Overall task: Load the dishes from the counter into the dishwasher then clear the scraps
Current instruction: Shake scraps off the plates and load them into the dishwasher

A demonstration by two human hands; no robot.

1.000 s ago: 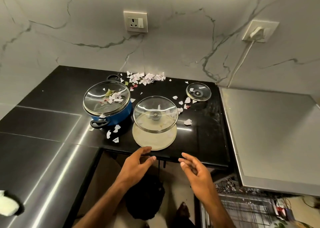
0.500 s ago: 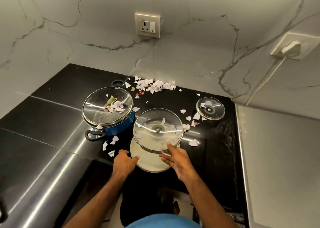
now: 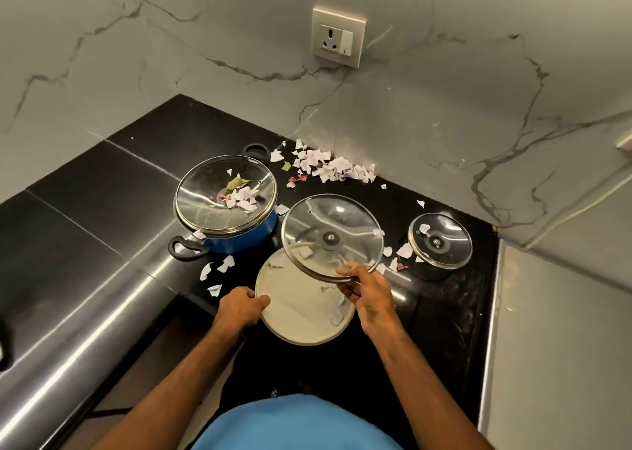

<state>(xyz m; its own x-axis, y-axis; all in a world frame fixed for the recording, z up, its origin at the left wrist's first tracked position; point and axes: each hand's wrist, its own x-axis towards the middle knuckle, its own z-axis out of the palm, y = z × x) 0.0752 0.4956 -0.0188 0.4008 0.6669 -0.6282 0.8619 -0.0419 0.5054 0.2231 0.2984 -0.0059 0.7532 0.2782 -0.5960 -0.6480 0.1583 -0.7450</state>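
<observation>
Pinching the near rim of the glass lid (image 3: 331, 237) at frame centre, the right hand (image 3: 369, 295) holds it tilted above the cream plate (image 3: 297, 313), probably to split the pair so each loads separately. Left hand (image 3: 239, 307) curls round the plate's left edge, likely steadying it; the plate seems to overhang the counter (image 3: 119, 193) lip, handy for gripping. Paper scraps (image 3: 328, 169) lie upper centre by the wall and on the plate, so keep it level.

A cream plate (image 3: 301, 316) overhangs the bench (image 3: 102, 210) front edge, a glass lid (image 3: 321, 220) tilted above it. A blue pot (image 3: 246, 241) stands left, a small black pot (image 3: 425, 273) right, paper scraps (image 3: 328, 167) scattered around.
</observation>
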